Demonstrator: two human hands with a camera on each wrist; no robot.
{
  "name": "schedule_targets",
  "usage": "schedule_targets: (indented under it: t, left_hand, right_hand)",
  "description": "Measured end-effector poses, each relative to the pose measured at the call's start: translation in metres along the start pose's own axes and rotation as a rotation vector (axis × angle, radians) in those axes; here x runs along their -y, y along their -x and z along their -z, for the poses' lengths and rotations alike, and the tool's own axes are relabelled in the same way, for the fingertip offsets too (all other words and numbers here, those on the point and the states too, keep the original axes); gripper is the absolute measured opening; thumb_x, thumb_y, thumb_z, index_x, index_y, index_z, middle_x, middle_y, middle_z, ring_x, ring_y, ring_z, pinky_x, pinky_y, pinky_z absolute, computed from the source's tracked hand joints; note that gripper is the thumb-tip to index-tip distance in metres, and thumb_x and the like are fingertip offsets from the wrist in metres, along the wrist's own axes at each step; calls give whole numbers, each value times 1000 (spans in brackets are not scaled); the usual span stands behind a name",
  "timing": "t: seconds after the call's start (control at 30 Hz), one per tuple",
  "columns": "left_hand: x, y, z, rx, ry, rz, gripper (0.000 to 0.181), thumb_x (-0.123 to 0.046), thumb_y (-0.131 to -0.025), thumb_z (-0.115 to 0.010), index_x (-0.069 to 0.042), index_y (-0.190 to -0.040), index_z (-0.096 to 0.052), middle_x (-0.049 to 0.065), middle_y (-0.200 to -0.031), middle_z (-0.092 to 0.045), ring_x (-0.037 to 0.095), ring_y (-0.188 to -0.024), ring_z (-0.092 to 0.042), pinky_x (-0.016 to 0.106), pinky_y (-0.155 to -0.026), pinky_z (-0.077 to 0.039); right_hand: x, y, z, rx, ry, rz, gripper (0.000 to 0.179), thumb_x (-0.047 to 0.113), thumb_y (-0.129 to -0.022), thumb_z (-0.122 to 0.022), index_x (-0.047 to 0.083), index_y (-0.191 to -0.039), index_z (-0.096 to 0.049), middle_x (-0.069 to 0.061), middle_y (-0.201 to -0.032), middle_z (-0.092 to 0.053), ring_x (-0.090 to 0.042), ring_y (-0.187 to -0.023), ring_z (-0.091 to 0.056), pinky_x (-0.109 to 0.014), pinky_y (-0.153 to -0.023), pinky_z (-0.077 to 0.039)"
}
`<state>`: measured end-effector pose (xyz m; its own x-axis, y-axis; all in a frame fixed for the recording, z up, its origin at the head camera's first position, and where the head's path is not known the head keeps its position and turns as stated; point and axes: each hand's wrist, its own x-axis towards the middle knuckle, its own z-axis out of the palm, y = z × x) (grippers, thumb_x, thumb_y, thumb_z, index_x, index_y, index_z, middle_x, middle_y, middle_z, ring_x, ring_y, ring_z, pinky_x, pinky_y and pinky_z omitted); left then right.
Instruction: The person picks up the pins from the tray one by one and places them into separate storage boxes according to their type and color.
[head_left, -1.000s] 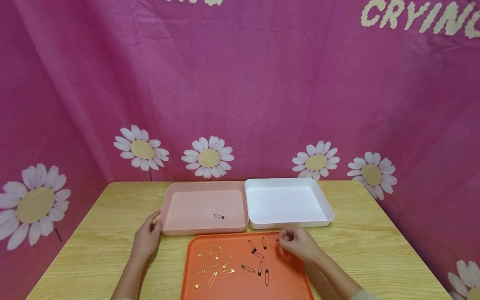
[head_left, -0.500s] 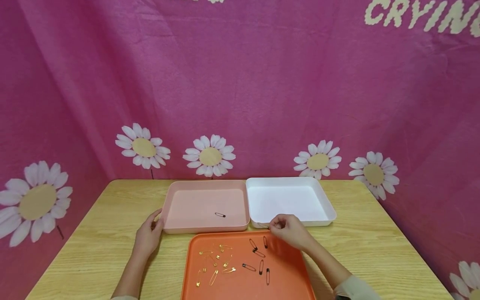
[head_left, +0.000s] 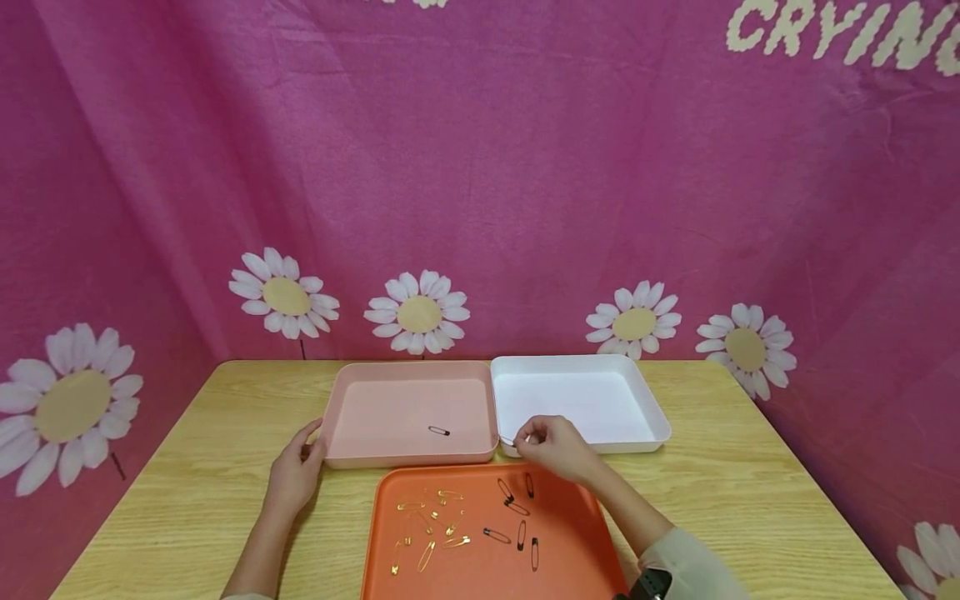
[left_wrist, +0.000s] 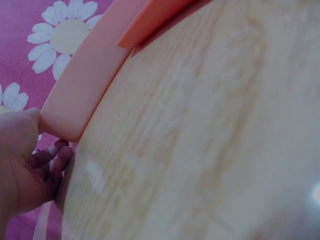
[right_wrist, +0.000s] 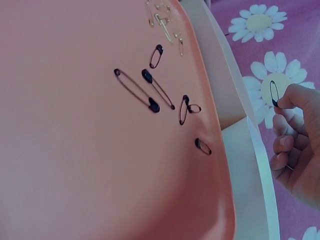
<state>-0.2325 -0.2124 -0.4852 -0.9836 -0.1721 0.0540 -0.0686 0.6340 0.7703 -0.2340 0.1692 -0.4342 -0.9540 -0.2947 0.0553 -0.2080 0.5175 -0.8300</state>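
My right hand (head_left: 553,446) pinches a black safety pin (right_wrist: 274,94) between thumb and fingertips, over the front left corner of the white tray (head_left: 651,421). At the left end of the pink tray (head_left: 405,460), my left hand (head_left: 294,477) touches the outside by the front corner, fingers loosely bent. One black safety pin (head_left: 439,431) lies inside that pink tray. In front, the orange tray (head_left: 555,575) carries several gold safety pins (head_left: 426,556) on its left half and several black safety pins (head_left: 535,554) toward its right.
Pink and white trays stand side by side at the back of the wooden table (head_left: 757,517), with the orange tray close before them. A magenta cloth (head_left: 510,183) printed with daisies hangs behind and at both sides.
My right hand has moved left and away from me with the black safety pin, from the orange tray's back right corner to the white tray. My left hand stays at the pink tray.
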Motion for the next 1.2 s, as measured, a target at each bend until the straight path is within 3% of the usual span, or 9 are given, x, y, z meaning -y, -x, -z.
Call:
schedule_targets:
  t: [0.53, 0.8, 1.2]
  left_hand:
    - [2, 1, 2, -7, -1, 3, 44, -26, -100, -39, -8, -140, -40, 22, -107, -61, 29, -95, -56, 40, -81, -42]
    - [1, -1, 1, -13, 6, -5, 44, -26, -99, -39, -8, -140, -40, 23, -108, -61, 31, -97, -56, 42, -84, -42]
    - [3, -1, -1, -6, 10, -4, 44, -24, -99, -39, -8, -140, -40, 23, -109, -61, 31, -98, -56, 43, -84, -43]
  right_hand:
    - [17, -23, -20, 46, -9, 35, 13, 12, -84, -60, 1, -86, -67, 4, -60, -50, -7, -51, -36, -19, -47, -30]
    - [25, -34, -30, 43, 29, 68, 10, 12, -83, -60, 4, -80, -65, 3, -64, -50, -8, -57, -40, -21, -57, -36]
    - [30, -52, -45, 27, 58, 46, 10, 12, -82, -61, 3, -81, -67, 4, -60, -47, -7, -51, -38, -20, -51, -32]
